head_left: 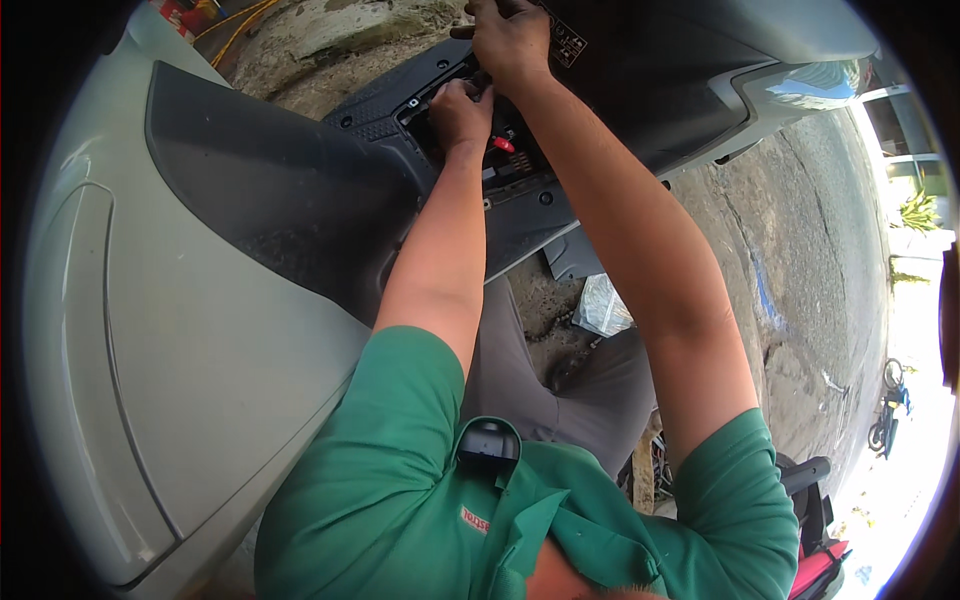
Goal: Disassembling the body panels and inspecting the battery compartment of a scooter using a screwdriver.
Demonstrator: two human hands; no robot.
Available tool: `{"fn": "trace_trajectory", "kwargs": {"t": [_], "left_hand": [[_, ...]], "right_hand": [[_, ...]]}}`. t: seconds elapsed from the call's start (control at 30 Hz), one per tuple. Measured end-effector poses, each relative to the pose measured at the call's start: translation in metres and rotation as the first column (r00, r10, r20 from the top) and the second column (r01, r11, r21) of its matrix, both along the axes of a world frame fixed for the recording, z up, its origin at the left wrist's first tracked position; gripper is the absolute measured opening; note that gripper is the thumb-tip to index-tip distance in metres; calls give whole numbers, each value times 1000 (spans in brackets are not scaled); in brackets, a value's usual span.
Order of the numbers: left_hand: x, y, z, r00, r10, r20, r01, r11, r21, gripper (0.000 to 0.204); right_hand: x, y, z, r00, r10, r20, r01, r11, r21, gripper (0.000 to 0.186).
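Note:
My left hand [460, 115] reaches into an open compartment in a scooter's dark floorboard [385, 112]. Its fingers are bent and drawn together at the compartment's far side, and whatever they grip is hidden. Close to that hand, a small red piece [503, 145], perhaps a cap or terminal cover, shows among dark parts inside the opening. Higher up, my right hand [512, 45] is over the far side of the opening, against the black body panel. Its fingers are curled and partly cut off by the picture's upper edge; what they hold cannot be made out.
The scooter's pale grey body [230, 370] and black seat [260, 180] fill the left side. A clear plastic wrapper [602, 305] lies on the ground by my legs. Rough concrete [810, 230] stretches to the right, with a parked motorbike [885, 420] farther off.

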State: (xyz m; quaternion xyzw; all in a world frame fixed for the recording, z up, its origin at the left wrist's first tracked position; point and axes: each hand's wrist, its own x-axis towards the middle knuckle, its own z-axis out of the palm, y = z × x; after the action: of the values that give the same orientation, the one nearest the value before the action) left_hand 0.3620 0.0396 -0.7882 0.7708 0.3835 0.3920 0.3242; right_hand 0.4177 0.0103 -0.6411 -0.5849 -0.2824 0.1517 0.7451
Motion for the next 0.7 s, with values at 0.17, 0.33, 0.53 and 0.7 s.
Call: {"fn": "trace_trajectory", "kwargs": {"t": [0.17,0.33,0.53,0.7], "left_hand": [[-4,-7,3,997,21,-71,-15,996,89,23],[0,-12,5,990,18,-143,-3,995,105,26],[1,-11,0,979,39,-202,-17,994,107,25],[3,-6,-5,979,31,-202,-9,994,109,24]], "right_hand": [[-11,-8,8,987,-67,149,68,998,-2,37],[1,-1,11,996,-24,86,37,987,-155,36],[-2,0,-4,995,71,67,-65,995,-81,42],[-4,-7,2,994,-3,114,1,1000,14,41]]}}
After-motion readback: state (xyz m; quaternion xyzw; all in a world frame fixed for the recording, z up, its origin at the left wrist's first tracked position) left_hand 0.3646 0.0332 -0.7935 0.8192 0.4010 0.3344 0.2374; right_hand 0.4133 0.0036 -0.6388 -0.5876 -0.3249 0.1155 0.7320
